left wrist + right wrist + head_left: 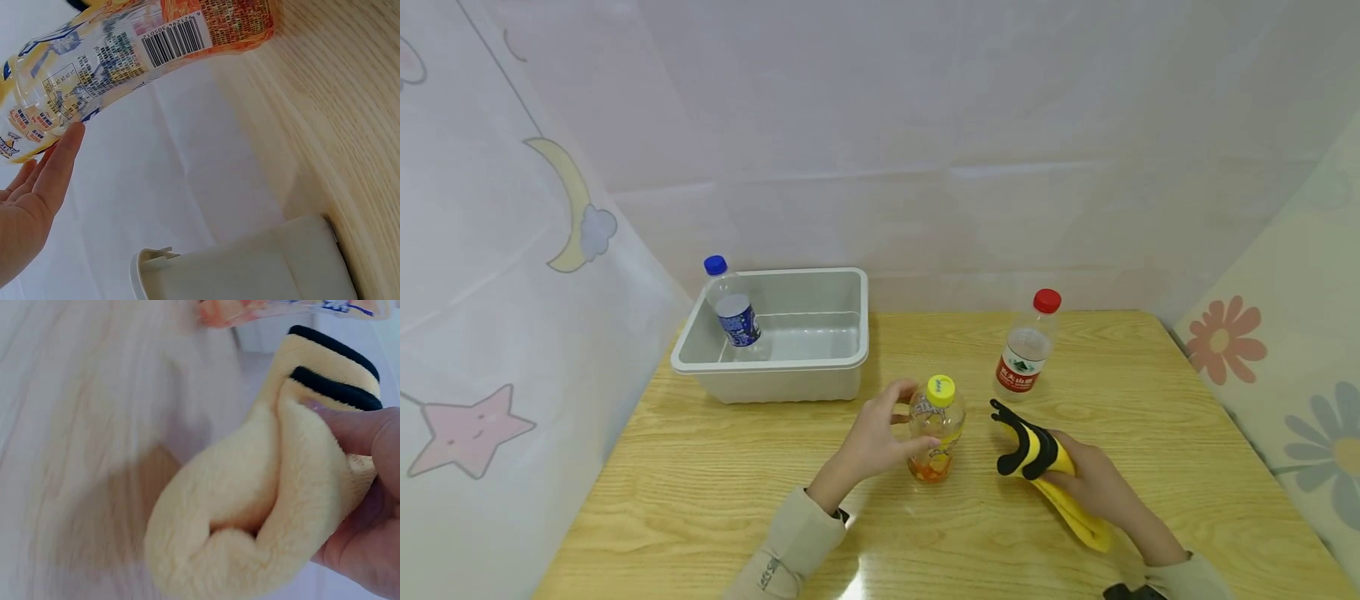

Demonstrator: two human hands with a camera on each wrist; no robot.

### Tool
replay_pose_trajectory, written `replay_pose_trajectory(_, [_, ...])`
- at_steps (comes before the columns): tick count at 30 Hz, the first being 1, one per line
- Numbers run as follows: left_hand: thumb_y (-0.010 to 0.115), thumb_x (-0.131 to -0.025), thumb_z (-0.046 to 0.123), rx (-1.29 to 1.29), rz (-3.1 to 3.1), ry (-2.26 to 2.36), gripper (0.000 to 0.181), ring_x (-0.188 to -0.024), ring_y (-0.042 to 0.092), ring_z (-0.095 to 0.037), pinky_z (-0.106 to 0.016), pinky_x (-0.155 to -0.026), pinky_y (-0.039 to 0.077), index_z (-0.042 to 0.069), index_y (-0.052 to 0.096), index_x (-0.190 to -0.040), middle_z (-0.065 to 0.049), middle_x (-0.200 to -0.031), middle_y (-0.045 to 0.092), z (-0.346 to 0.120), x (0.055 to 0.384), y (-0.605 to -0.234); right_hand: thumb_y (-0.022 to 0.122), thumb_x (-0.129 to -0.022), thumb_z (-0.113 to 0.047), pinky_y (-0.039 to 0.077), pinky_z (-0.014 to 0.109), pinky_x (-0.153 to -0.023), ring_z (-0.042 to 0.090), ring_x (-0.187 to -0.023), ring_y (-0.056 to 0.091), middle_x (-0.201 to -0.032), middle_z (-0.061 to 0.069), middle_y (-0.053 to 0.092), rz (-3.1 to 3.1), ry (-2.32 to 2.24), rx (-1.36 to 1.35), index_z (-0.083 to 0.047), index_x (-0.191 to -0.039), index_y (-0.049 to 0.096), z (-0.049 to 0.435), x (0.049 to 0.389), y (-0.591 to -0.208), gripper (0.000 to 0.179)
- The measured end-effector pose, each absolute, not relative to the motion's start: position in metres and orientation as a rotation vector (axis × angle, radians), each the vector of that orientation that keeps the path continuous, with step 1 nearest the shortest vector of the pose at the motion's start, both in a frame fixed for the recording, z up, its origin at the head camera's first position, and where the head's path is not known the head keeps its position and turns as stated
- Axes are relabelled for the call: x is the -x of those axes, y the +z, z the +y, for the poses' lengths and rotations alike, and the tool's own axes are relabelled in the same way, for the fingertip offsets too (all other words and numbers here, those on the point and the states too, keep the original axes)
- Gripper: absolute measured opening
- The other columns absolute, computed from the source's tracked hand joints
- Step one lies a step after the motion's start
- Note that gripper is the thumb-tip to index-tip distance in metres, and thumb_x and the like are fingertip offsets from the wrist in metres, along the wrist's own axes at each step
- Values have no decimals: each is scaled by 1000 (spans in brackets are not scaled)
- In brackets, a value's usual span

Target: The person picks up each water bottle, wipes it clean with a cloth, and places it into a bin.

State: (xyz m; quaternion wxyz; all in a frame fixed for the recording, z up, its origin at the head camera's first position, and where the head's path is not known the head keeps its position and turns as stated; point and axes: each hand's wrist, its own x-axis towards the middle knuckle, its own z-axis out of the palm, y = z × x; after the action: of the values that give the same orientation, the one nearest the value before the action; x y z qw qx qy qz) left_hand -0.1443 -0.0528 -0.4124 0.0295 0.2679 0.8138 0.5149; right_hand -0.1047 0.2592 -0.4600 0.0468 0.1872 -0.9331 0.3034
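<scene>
A clear bottle [937, 425] with a yellow cap and an orange-patterned base stands upright on the table. My left hand [880, 433] is at its left side, thumb across the front and fingers near the shoulder. In the left wrist view the fingers [57, 164] look straight, their tips right at the bottle's printed label [175, 42]. My right hand [1093, 483] grips a folded yellow fleecy cloth [1075, 517] with black stripes, held to the right of that bottle. The right wrist view shows the thumb [356, 434] pressing the cloth near its stripes.
A pale grey plastic bin [778, 385] sits at the back left, with a blue-capped bottle [737, 317] leaning inside. Behind the right hand stands a red-capped bottle [1024, 354] with a red and white label. A light fabric backdrop [925, 167] hangs behind the wooden table [700, 492].
</scene>
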Motion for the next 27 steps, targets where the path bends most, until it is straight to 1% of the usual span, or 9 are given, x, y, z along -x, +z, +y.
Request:
replay_pose_trajectory(2, [76, -75, 21, -825, 2506, 1602, 68, -112, 49, -27, -32, -84, 51, -2, 40, -127, -12, -120, 51, -53, 144, -413, 74, -74, -9, 48, 26, -62, 8, -80, 58, -100, 10, 65, -2807, 993, -578, -2, -117, 55, 258, 105, -459, 48])
replay_pose_trajectory(4, [76, -74, 20, -828, 2503, 1614, 67, -112, 49, -26, -32, -84, 51, -1, 41, -127, -12, -119, 51, -53, 144, -414, 73, -75, -8, 47, 24, -61, 5, -79, 57, -101, 11, 65, -2770, 1079, -575, -2, -118, 54, 257, 106, -458, 47])
replay_pose_trajectory(9, [76, -74, 20, -835, 2493, 1633, 66, -112, 49, -26, -33, -84, 51, -1, 41, -127, -12, -120, 51, -54, 144, -416, 71, -77, -4, 48, 23, -65, 3, -84, 56, -106, 14, 62, -2680, 1272, -543, -1, -120, 53, 250, 107, -451, 47])
replay_pose_trajectory(13, [75, -75, 19, -823, 2485, 1635, 66, -113, 49, -25, -33, -85, 50, 0, 41, -127, -12, -120, 51, -54, 144, -416, 70, -77, -2, 50, 21, -68, 2, -88, 56, -109, 16, 60, -2608, 1392, -540, 2, -122, 51, 240, 107, -445, 49])
replay_pose_trajectory(14, [75, -75, 19, -818, 2480, 1638, 66, -113, 49, -26, -33, -85, 50, 0, 41, -127, -13, -121, 51, -55, 144, -416, 70, -77, -1, 50, 21, -68, 2, -88, 56, -109, 14, 60, -2590, 1417, -542, 2, -123, 50, 238, 107, -443, 50])
replay_pose_trajectory(17, [76, -75, 19, -806, 2473, 1641, 66, -113, 48, -25, -34, -86, 50, 1, 41, -128, -16, -122, 50, -55, 144, -417, 68, -78, 1, 50, 21, -69, 3, -89, 57, -111, 2, 58, -2540, 1505, -560, 1, -125, 48, 232, 107, -439, 51])
replay_pose_trajectory(21, [76, -74, 17, -805, 2460, 1662, 66, -113, 48, -28, -38, -86, 49, -1, 41, -127, -16, -121, 50, -55, 144, -417, 65, -79, 7, 51, 22, -68, 5, -88, 57, -113, -14, 54, -2478, 1599, -629, 3, -128, 44, 225, 108, -436, 54])
replay_pose_trajectory(23, [76, -74, 16, -805, 2453, 1674, 66, -113, 48, -30, -39, -86, 49, -1, 41, -127, -15, -121, 51, -55, 144, -417, 64, -78, 9, 52, 23, -67, 6, -87, 58, -112, -17, 53, -2457, 1621, -658, 4, -128, 43, 221, 109, -436, 54])
replay_pose_trajectory(27, [76, -74, 15, -807, 2446, 1686, 66, -113, 48, -32, -40, -86, 49, -2, 42, -127, -14, -120, 51, -55, 144, -417, 64, -78, 11, 52, 23, -67, 5, -87, 57, -112, -18, 52, -2437, 1623, -684, 4, -128, 42, 213, 110, -434, 55])
